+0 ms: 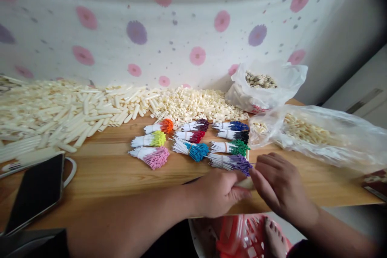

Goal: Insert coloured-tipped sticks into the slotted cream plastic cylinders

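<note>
In the head view my left hand [216,191] is closed around a cream plastic pen barrel [245,184], whose far part shows beyond my thumb. My right hand [281,181] is pinched at the fingertips beside a bundle of purple-tipped pen refills [229,162]. A thin purple refill end [253,163] shows at its fingers. More banded refill bundles lie in rows: pink [154,157], yellow [151,139], orange [160,126], blue [193,150], red [192,136], green [231,147], black [234,135], dark blue [232,125] and maroon [196,125].
Cream barrels [99,109] heap at the left, with short cream clip-like pieces [196,102] at the back. Plastic bags of small parts [263,88] and cream pieces [314,133] sit right. A phone [38,193] lies left on the wooden table [105,173]. Below is a red basket [232,236].
</note>
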{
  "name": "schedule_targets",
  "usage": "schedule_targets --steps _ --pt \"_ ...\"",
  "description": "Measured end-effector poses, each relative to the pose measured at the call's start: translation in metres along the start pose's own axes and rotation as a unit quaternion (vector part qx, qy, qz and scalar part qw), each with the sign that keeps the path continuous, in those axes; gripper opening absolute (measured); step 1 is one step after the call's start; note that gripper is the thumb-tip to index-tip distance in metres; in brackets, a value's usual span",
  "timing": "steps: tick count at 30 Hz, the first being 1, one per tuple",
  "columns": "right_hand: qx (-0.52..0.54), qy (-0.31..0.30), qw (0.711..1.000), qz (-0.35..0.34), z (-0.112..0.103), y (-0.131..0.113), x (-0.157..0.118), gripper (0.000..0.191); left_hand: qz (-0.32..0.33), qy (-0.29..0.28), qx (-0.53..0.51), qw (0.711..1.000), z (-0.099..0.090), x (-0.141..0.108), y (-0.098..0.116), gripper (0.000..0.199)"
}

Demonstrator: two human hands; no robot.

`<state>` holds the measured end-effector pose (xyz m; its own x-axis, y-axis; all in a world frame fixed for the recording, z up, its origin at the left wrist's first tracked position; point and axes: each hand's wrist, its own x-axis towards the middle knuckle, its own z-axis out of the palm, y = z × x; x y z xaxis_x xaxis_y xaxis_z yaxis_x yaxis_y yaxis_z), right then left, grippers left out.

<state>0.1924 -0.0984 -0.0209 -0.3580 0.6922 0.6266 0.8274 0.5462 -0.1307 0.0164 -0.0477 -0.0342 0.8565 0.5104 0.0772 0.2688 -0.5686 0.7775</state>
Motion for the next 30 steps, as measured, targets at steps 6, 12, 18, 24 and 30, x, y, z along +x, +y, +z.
schedule_targets --steps 6,12,18,24,30 --pt "-0.025 0.016 0.999 -0.018 0.001 0.007 0.004 0.039 0.007 0.022 -0.007 1.0 0.007 0.001 -0.004 0.036" --pt "0.014 0.042 0.989 -0.142 -0.015 -0.004 -0.001 0.036 -0.015 -0.199 -0.276 0.94 0.003 -0.004 0.001 0.058" --pt "0.0 0.059 0.995 -0.077 -0.002 0.0 0.004 0.031 0.07 0.03 -0.005 0.997 0.015 -0.003 -0.002 0.031" --pt "-0.063 0.096 0.99 -0.077 0.005 0.008 0.006 0.033 0.131 0.154 0.186 0.962 0.018 0.005 -0.02 0.034" --pt "-0.006 0.128 0.979 -0.161 0.0 0.006 0.0 0.039 0.029 -0.099 -0.183 0.978 0.009 0.003 -0.004 0.038"
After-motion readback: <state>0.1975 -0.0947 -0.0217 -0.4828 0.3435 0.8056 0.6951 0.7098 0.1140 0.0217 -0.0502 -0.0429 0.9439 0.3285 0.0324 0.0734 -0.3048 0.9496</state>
